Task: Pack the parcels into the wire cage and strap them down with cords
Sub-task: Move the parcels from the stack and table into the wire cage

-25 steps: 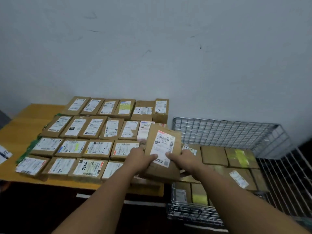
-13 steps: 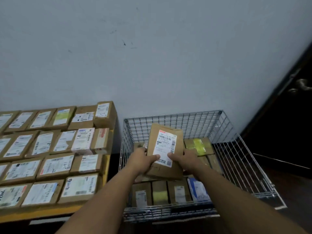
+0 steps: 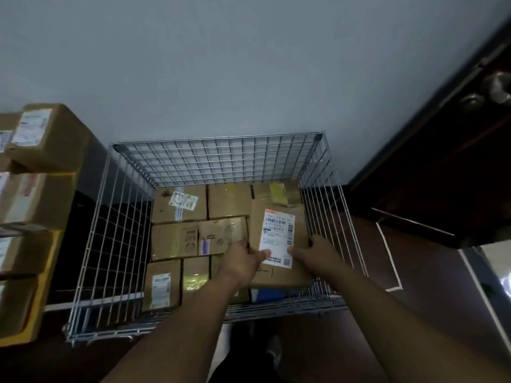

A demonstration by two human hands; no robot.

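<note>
A brown cardboard parcel with a white barcode label (image 3: 278,233) is down inside the wire cage (image 3: 218,158), at its right side, lying over the parcels there. My left hand (image 3: 242,261) grips its near-left edge and my right hand (image 3: 318,254) grips its near-right edge, thumbs on the label. The cage floor is covered by several brown parcels (image 3: 179,205); one at the near right under the held parcel looks blue. No cords are visible.
At the left edge, more labelled parcels (image 3: 41,139) sit on a yellow-edged table (image 3: 44,294) close to the cage's left wall. A dark wooden door (image 3: 442,161) with a knob stands at the right. A grey wall is behind the cage.
Both hands have carried the parcel from above the table, rightward over the cage, and lowered it into the cage's right side. My view has swung right and downward.
</note>
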